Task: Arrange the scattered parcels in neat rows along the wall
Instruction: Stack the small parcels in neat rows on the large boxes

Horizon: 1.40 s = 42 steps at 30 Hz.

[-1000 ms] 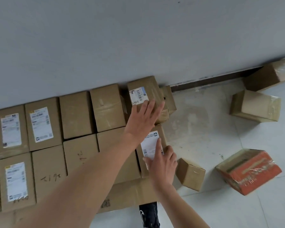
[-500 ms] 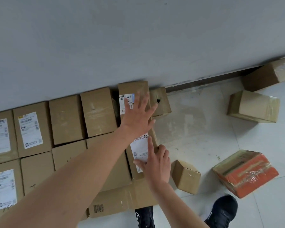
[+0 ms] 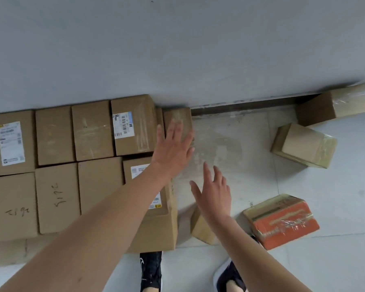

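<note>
Currently, rowed parcels (image 3: 55, 135) are being shown lined against the wall (image 3: 177, 49), cut off at the left edge. Left hand (image 3: 173, 148), splayed, is being blurred over a small end box (image 3: 176, 114); contact cannot be told. Right hand (image 3: 213, 197), likewise splayed and holding nothing, is partly hiding a small loose box (image 3: 200, 230).

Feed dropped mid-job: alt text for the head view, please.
The empty left hand and right hand reach over the right end of rows of brown cardboard parcels along the grey wall. Four more lie loose on the pale floor, one an orange taped box.
</note>
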Tool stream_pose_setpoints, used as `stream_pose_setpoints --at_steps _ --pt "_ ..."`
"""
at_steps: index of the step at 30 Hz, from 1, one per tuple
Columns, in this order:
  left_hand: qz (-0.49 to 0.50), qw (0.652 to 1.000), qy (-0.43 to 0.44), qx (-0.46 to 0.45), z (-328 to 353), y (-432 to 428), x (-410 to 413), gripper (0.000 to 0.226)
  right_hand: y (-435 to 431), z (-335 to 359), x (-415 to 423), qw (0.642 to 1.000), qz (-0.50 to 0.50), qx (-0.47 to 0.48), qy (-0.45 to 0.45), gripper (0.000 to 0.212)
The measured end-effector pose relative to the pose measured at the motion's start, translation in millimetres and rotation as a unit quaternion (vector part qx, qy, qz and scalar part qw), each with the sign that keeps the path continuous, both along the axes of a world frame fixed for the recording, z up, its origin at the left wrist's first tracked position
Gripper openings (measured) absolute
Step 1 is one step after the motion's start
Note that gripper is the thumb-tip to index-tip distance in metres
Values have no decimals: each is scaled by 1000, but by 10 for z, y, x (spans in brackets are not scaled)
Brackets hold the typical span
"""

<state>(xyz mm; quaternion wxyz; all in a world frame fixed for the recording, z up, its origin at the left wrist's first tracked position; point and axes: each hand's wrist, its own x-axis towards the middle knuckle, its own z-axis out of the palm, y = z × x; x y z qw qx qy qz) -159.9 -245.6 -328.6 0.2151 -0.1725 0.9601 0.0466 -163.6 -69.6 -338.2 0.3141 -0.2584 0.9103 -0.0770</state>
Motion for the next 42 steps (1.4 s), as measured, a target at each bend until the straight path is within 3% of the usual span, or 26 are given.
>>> stream_pose_setpoints --at_steps 4,9,17,22,27,30,34,42 --pt "19 996 -29 80 -171 788 13 60 696 -100 -423 996 -28 84 -6 70" --pt "71 982 -124 126 -591 1624 258 64 1536 -367 -538 969 -177 163 -60 72" --pt "32 963 -253 82 -1487 2422 470 87 2367 -1151 -314 914 -330 216 -98 106" --pt "-2 943 -327 59 -1936 2576 537 90 2463 -1625 -136 897 -389 206 -32 114" --pt "36 921 -381 77 -1991 2667 407 66 2499 -1793 -68 883 -430 186 20 96" --pt "35 929 -361 75 -1919 2659 354 61 2574 -1754 -64 878 -446 171 31 93" --pt "34 961 -259 87 -1653 2593 321 54 2622 -1396 -52 896 -405 178 37 89" --pt "-21 986 -130 99 -313 2186 456 58 2229 -19 376 943 -298 147 33 77"
